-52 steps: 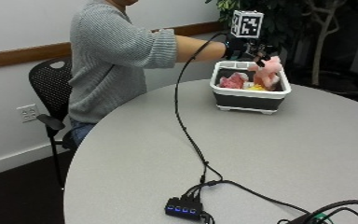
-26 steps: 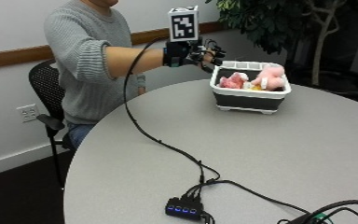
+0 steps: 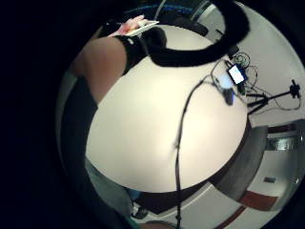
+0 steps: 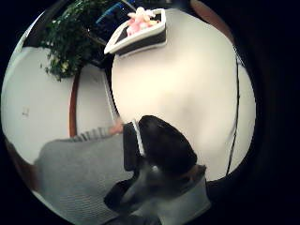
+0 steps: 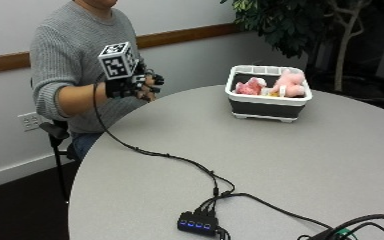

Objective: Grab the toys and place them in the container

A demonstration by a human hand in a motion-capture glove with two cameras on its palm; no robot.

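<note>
A white-rimmed, dark-walled container (image 5: 266, 108) stands on the far side of the round grey table (image 5: 292, 165). In it lie a pink plush toy (image 5: 290, 82) and a red-and-pink toy (image 5: 248, 86). My gloved right hand (image 5: 142, 84) hovers at the table's edge near the person's chest, well away from the container. Its fingers are loosely curled and hold nothing. The thumb side palm view shows the container (image 4: 140, 41) with the toys (image 4: 139, 21) far across the tabletop. In the little finger side palm view, only a corner of the container (image 3: 138, 28) shows behind the fingers.
A black cable (image 5: 159, 153) runs from the glove across the table to a small hub with blue lights (image 5: 197, 223). More cables lie at the near right edge. A leafy plant (image 5: 292, 25) stands behind the container. A chair (image 5: 55, 131) is beside the person.
The hand has drawn back from over the container to the table's edge by the person's chest. The pink plush toy now lies in the container.
</note>
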